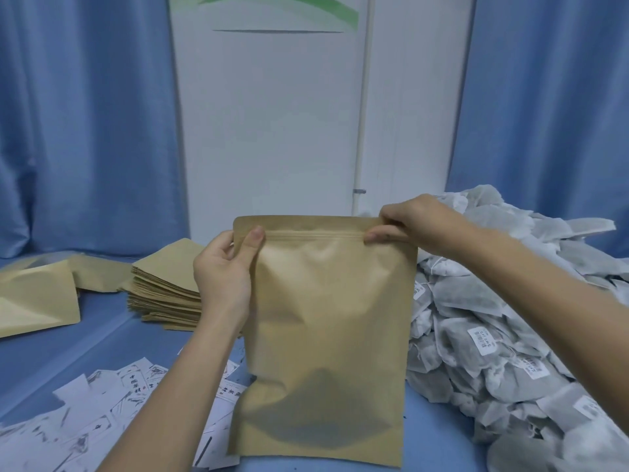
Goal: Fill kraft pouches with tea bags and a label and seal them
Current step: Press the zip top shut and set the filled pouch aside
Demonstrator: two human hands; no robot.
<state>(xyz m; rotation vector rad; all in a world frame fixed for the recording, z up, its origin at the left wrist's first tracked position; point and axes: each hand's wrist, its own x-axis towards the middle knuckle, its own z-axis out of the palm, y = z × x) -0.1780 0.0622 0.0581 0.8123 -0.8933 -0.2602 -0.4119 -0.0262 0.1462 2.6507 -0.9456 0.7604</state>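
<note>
A tall kraft pouch (326, 321) stands upright on the blue table (102, 335) in front of me, its bottom bulging darkly. My left hand (224, 267) grips its upper left edge, thumb pressed on the zip strip. My right hand (408, 221) pinches the zip strip at the upper right corner. The zip line between both hands looks flat and closed. A big heap of white tea bags (503, 335) lies to the right. Printed paper labels (112, 403) are scattered at the lower left.
A stack of flat kraft pouches (166, 294) lies behind my left hand. A filled kraft pouch (37, 298) lies on its side at the far left. Blue curtains (85, 131) and a white door (272, 114) stand behind the table.
</note>
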